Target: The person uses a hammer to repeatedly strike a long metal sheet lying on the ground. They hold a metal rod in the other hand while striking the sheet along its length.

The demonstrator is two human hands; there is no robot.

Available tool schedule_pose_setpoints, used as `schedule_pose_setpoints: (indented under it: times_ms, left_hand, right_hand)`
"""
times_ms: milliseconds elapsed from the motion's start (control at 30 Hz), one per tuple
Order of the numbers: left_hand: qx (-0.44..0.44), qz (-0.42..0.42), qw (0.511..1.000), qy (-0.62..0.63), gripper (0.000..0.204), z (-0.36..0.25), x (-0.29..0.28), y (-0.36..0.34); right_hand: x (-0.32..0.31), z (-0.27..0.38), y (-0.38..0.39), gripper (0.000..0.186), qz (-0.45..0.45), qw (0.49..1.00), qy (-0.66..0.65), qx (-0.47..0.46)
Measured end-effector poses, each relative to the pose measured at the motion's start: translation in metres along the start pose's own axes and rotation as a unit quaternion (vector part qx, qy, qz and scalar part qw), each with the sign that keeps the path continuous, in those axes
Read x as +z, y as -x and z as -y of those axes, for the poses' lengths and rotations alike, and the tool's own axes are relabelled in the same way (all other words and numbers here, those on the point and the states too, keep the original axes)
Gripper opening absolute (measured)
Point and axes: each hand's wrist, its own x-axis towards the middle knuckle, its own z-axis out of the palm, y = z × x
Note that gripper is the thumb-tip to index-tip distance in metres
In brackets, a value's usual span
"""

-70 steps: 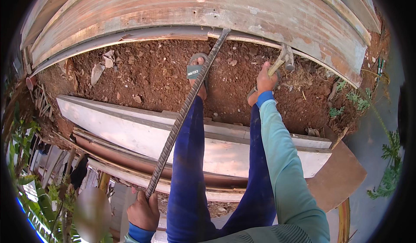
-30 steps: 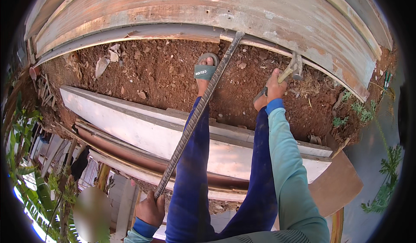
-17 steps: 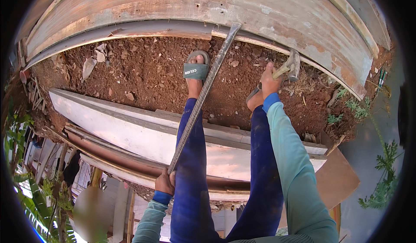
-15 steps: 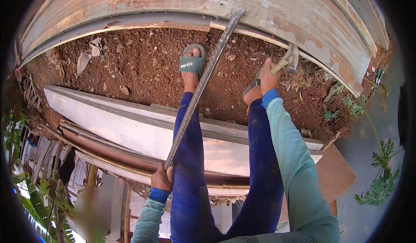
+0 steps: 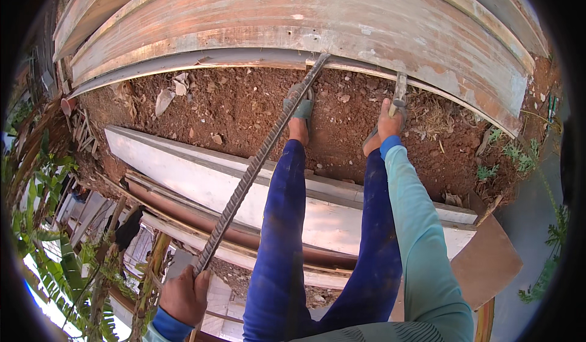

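Head view: the lower end of a ribbed bar (image 5: 261,164) is gripped by the left hand (image 5: 184,298), its fingers wrapped round the metal. The bar is slanted across the legs, and its far tip is placed at the edge of a weathered panel (image 5: 293,15); whether it is lodged beneath or merely rested there cannot be told. A hammer (image 5: 400,87) is held by its handle in the closed right hand (image 5: 389,122), its head set at the same edge, farther right. Main hazard, as judged: should the tip be seated shallowly, the bar could be slipped off the edge by a hard pull and dropped on the left foot (image 5: 298,129), above which it is passed. Similarly, the right foot (image 5: 371,144), just beside the hammer, could be struck if the head is jarred loose. Little protection is offered by the open sandal (image 5: 307,109). Its strap is partly covered by the bar, and no brand, label or writing can be read.
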Motion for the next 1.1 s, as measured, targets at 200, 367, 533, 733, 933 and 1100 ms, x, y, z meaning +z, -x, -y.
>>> schedule_pose_setpoints:
  times_ms: [200,367,533,733,933,1100]
  left_hand:
    - [0.209,0.038,0.944,-0.254,0.031,-0.071,-0.186,-0.048]
    - [0.128,0.04,0.951,-0.28,0.037,-0.111,-0.215,-0.053]
    - [0.145,-0.048,0.945,-0.289,0.032,-0.126,-0.172,-0.038]
    - [-0.03,-0.022,0.998,-0.051,0.034,-0.135,-0.101,-0.023]
    - [-0.128,0.007,0.991,0.04,0.033,-0.112,-0.029,-0.008]
    - [-0.127,0.0,0.989,0.082,0.035,-0.105,0.023,-0.001]
  right_hand:
    - [-0.017,0.028,0.008,0.048,0.028,0.999,-0.025,0.017]
    - [-0.018,0.036,0.012,0.031,0.032,0.998,-0.051,0.006]
    - [-0.012,0.016,0.004,0.024,0.061,0.996,-0.048,0.037]
    - [-0.011,0.022,0.009,0.022,0.061,0.995,-0.062,0.039]
    - [-0.002,-0.002,0.007,0.051,0.048,0.999,-0.017,0.016]
    - [-0.011,0.018,0.011,0.053,0.059,0.997,-0.039,0.014]
